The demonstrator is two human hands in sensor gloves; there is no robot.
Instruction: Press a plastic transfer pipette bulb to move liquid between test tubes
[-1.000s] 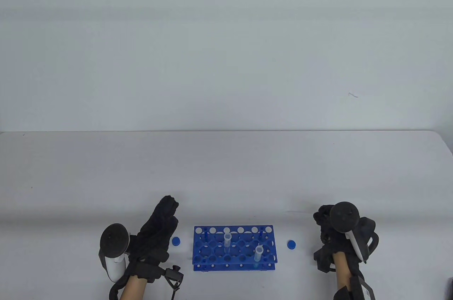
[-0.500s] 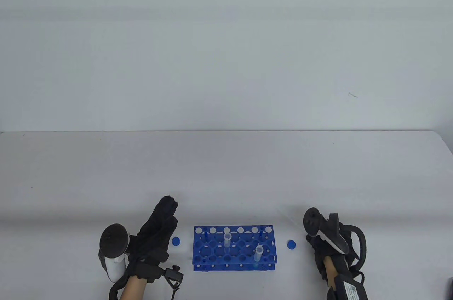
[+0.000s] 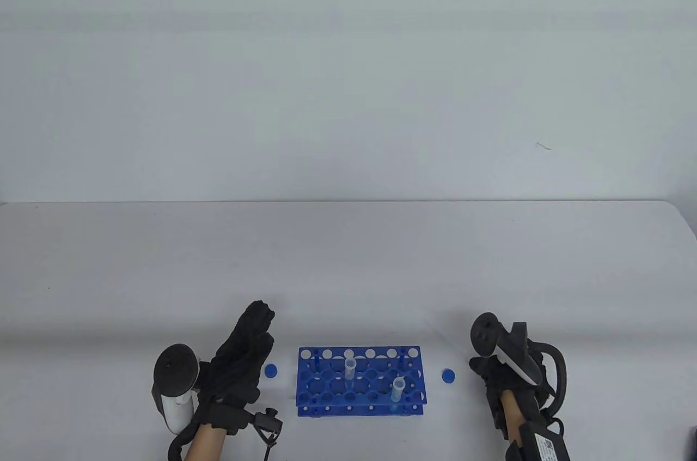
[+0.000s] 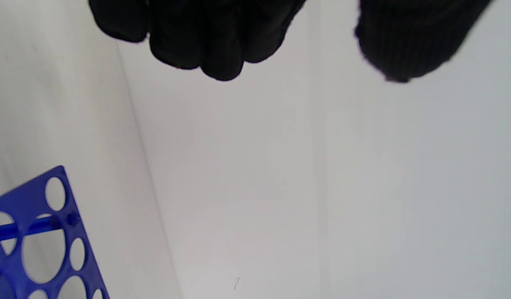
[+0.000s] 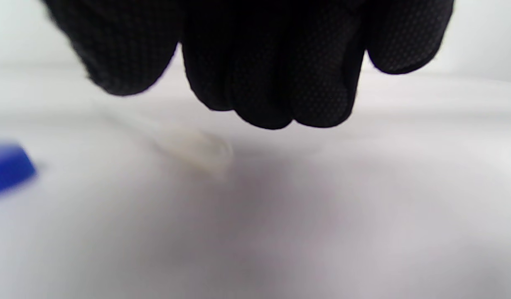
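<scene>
A blue tube rack stands near the table's front edge with two clear open tubes, one mid-rack and one at front right. The rack's corner shows in the left wrist view. A clear pipette lies on the table, blurred, just below my right hand's fingertips and apart from them. My right hand is right of the rack, fingers curled down, holding nothing. My left hand rests left of the rack with straight fingers, empty.
A blue cap lies between my left hand and the rack. A second blue cap lies between the rack and my right hand, and shows blurred in the right wrist view. The white table stretches far behind.
My right hand has turned and come a little left, toward the rack. The pipette now shows on the table by it. My left hand has not moved.
</scene>
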